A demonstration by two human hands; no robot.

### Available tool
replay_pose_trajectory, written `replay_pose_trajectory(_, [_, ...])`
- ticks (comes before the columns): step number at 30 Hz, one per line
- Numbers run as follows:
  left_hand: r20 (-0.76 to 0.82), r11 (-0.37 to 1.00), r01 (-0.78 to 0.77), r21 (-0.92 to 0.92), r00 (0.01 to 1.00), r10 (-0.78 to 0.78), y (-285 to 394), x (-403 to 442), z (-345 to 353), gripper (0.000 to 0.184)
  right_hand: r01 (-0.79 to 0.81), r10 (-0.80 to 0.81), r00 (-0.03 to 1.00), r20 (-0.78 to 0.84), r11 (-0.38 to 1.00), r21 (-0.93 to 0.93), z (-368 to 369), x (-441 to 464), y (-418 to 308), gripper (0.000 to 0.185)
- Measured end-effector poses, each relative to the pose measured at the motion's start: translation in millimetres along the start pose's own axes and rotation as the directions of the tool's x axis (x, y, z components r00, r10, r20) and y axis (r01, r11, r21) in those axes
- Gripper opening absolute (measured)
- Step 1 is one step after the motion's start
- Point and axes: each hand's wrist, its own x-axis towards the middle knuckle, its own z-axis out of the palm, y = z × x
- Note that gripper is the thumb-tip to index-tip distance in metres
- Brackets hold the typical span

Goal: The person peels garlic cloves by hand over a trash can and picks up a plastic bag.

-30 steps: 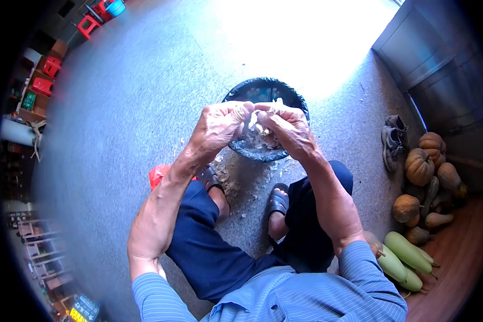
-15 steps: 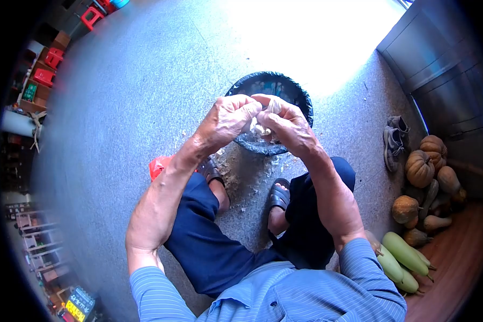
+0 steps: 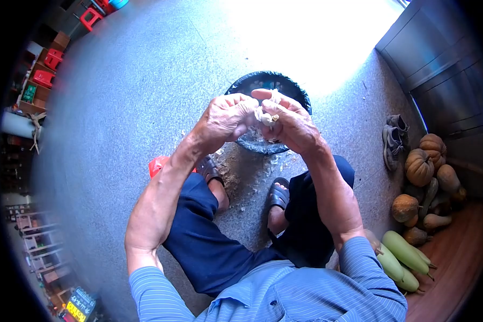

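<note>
Both hands meet above a round bin point(image 3: 271, 78) lined with a black bag. Pale, papery pieces that look like garlic point(image 3: 268, 119) lie in the fingers of my right hand point(image 3: 292, 123), with a bit of skin standing up at its index finger. My left hand point(image 3: 226, 119) is closed, thumb and fingers pinched against the left edge of the pale pieces. What exactly its fingertips grip is too small to tell. Under the hands, the inside of the bin is partly hidden, with some pale scraps showing.
Pale peelings lie on the floor point(image 3: 233, 185) between my sandalled feet. A red bag point(image 3: 157, 165) is beside my left foot. To the right are shoes point(image 3: 393, 140), pumpkins point(image 3: 419, 167) and long green gourds point(image 3: 405, 251). Red stools point(image 3: 91, 19) and shelves are at the left.
The fingers have shifted around the pale pieces, which now show more openly between the hands. The view has moved slightly since the first frame.
</note>
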Motion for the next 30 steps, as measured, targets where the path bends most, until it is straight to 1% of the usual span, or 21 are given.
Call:
replay_pose_trajectory(1, [0.004,0.999,0.012,-0.044,1.000,-0.012,-3,2,-3,0.019,0.009,-0.009,1.000,-0.014,1.000,0.001,-1,1,0,0.045])
replay_pose_trajectory(2, [0.022,0.992,0.064,-0.111,0.998,-0.062,-5,4,-7,0.015,0.019,-0.019,0.999,-0.029,1.000,0.002,-2,1,0,0.044])
replay_pose_trajectory(5, [-0.082,0.945,0.153,-0.289,0.980,-0.184,1,5,-6,0.017,0.063,-0.064,0.997,-0.053,0.998,-0.023,-5,1,0,0.042])
replay_pose_trajectory(6, [-0.045,0.907,0.173,-0.384,0.978,-0.206,1,6,-9,0.021,0.067,-0.071,0.994,-0.078,0.997,-0.043,-6,1,1,0.041])
replay_pose_trajectory(9, [0.000,0.870,0.142,-0.471,0.987,-0.161,1,3,-12,0.026,0.087,-0.102,0.984,-0.144,0.990,-0.110,-6,1,0,0.038])
replay_pose_trajectory(11, [0.007,0.904,0.126,-0.409,0.991,-0.135,-1,2,-10,0.028,0.112,-0.140,0.975,-0.173,0.981,-0.160,-3,0,-2,0.034])
replay_pose_trajectory(13, [0.041,0.930,0.134,-0.343,0.991,-0.127,-1,1,-9,0.028,0.089,-0.120,0.976,-0.182,0.982,-0.168,-9,3,1,0.030])
replay_pose_trajectory(14, [0.010,0.945,0.124,-0.303,0.992,-0.127,0,0,-6,0.024,0.078,-0.110,0.976,-0.186,0.982,-0.171,-12,4,2,0.028])
replay_pose_trajectory(17, [-0.008,0.975,0.094,-0.200,0.995,-0.097,1,-1,-6,0.026,0.098,-0.109,0.982,-0.154,0.992,-0.078,-13,2,0,0.025])
replay_pose_trajectory(18, [-0.026,0.988,0.066,-0.141,0.997,-0.071,0,-2,-8,0.027,0.097,-0.104,0.983,-0.151,0.994,-0.052,-14,3,0,0.026])
replay_pose_trajectory(19, [-0.084,1.000,0.014,0.018,0.996,-0.012,0,-2,-7,0.028,0.096,-0.098,0.984,-0.147,0.995,-0.025,-14,3,1,0.027])
replay_pose_trajectory(20, [-0.132,0.984,-0.029,0.178,0.990,0.053,0,-2,-5,0.028,0.093,-0.092,0.985,-0.144,0.996,0.003,-15,4,1,0.028])
replay_pose_trajectory(21, [-0.168,0.940,-0.064,0.335,0.978,0.126,-1,-2,-3,0.028,0.080,-0.075,0.985,-0.155,0.996,0.026,-14,4,1,0.029])
replay_pose_trajectory(22, [-0.172,0.920,-0.132,0.369,0.963,0.207,0,-3,1,0.029,0.067,-0.058,0.985,-0.165,0.997,0.050,-12,5,1,0.029])
replay_pose_trajectory(23, [-0.158,0.857,-0.222,0.465,0.932,0.326,-3,-2,4,0.028,0.053,-0.039,0.984,-0.174,0.996,0.074,-11,5,2,0.029])
replay_pose_trajectory(25, [-0.093,0.678,-0.370,0.635,0.834,0.543,-4,0,13,0.028,0.020,-0.012,0.993,-0.118,0.997,0.070,-14,4,3,0.026])
replay_pose_trajectory(26, [-0.083,0.701,-0.317,0.639,0.878,0.472,-1,-3,14,0.022,0.004,0.002,0.996,-0.090,0.998,0.066,-16,4,4,0.024])
replay_pose_trajectory(29, [-0.043,0.640,-0.232,0.733,0.922,0.385,8,-9,14,0.017,-0.031,0.034,0.998,-0.051,0.998,0.055,-16,3,4,0.025])
replay_pose_trajectory(30, [-0.034,0.646,-0.269,0.715,0.908,0.417,6,-9,13,0.016,-0.046,0.048,0.998,-0.036,0.997,0.058,-16,3,4,0.024])
